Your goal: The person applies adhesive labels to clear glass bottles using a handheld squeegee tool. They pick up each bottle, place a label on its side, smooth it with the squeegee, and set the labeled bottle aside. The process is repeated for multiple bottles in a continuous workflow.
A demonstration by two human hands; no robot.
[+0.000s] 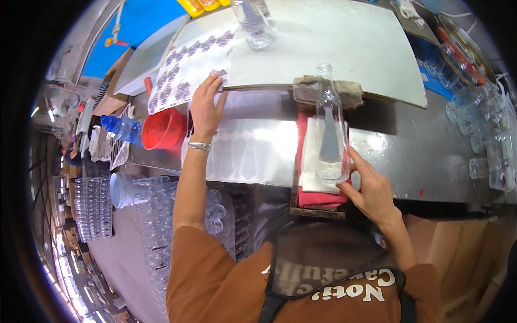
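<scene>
My right hand (371, 191) grips a clear glass bottle (329, 137) near its base, thumb and fingers at its right side. The bottle lies with its neck pointing away from me, over a white cloth (311, 156) on a red cloth (323, 200). A grey-blue patch shows on or through its glass. Its neck rests at a worn, padded block (353, 94). My left hand (205, 105) reaches to the white sheet of dark printed labels (183, 64), fingers stretched out. Its fingertips touch a dark label (219, 74) at the sheet's near right corner.
A second clear bottle (253, 27) stands on the white board (334, 32). Left of my arm are a red plastic pot (163, 129) and a blue-capped bottle (121, 128). Several glass bottles (161, 231) crowd the lower left. More glassware (476, 142) is at right, above cardboard boxes (452, 245).
</scene>
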